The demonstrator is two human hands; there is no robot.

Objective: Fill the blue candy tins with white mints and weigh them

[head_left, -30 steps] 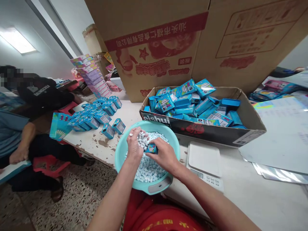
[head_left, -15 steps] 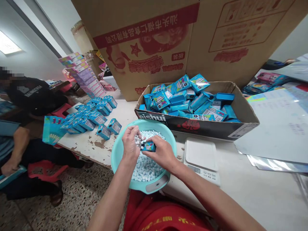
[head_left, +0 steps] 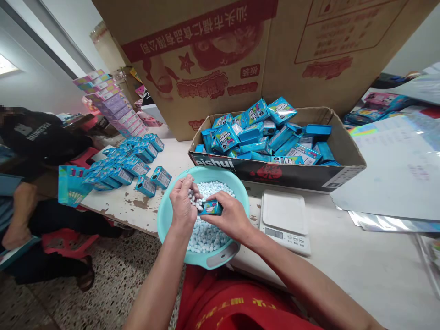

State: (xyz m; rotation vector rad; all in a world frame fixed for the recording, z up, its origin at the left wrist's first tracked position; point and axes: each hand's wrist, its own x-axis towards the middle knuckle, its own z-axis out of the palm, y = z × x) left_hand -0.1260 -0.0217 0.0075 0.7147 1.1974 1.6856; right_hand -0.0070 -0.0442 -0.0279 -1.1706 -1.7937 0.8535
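A turquoise basin (head_left: 165, 215) holds a heap of small white and pale blue candies (head_left: 206, 236). Over it, my left hand (head_left: 184, 201) is cupped with fingers curled round several candies. My right hand (head_left: 230, 215) grips a small blue candy box (head_left: 211, 208) between thumb and fingers. The box lies on its side, its dark opening turned toward the candies in my left hand and close against them. Behind the basin, an open carton (head_left: 285, 176) is piled with blue boxes (head_left: 225, 137).
A white scale (head_left: 283, 213) stands right of the basin. Rows of blue boxes (head_left: 120, 175) stand left, near stacked pink and purple boxes (head_left: 115, 107). A large cardboard box (head_left: 282, 68) rises behind. Plastic sheets (head_left: 392, 169) lie right. Two people sit at the left.
The camera view has shifted slightly, so the scene sits a little higher and further left. My left hand's fingers have shifted around the candies beside the box opening.
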